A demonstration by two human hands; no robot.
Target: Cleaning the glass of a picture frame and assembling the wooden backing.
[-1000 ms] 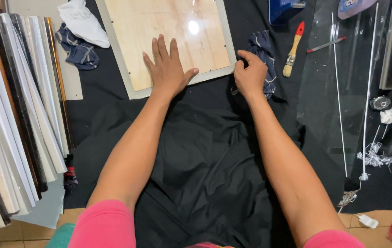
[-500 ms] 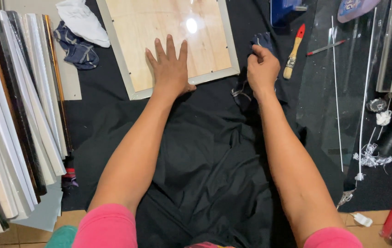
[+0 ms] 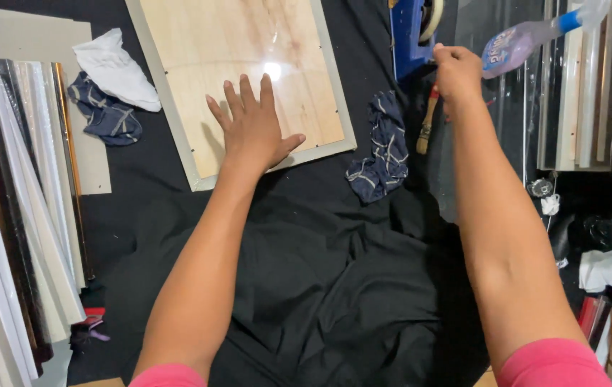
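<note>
- We press our left hand (image 3: 254, 131) flat, fingers (image 3: 233, 99) spread wide and gripping nothing, on the glossy face of a framed wooden panel (image 3: 234, 50) that lies on the black cloth (image 3: 306, 287) covering the bench.
- The panel sits at the far middle of the cloth, its pale grey frame (image 3: 177, 143) showing along the near and left edges.
- We judge the panel stiff and flat; a bright glare suggests a slick, possibly glazed face, so it likely slides under a palm and may be fragile. The frame edges look like the safer hold.
- Our right hand (image 3: 456, 70) is raised at the far right, fingers curled closed; what they hold, if anything, we cannot tell. A clear bottle with a blue cap (image 3: 528, 39) lies just beyond it.
- A dark checked rag (image 3: 385, 147) lies crumpled just right of the panel, a wood-handled brush (image 3: 428, 125) beside it.
- A white cloth (image 3: 116, 68) and another dark rag (image 3: 102, 115) lie to the left, near stacked frames (image 3: 12, 215).
</note>
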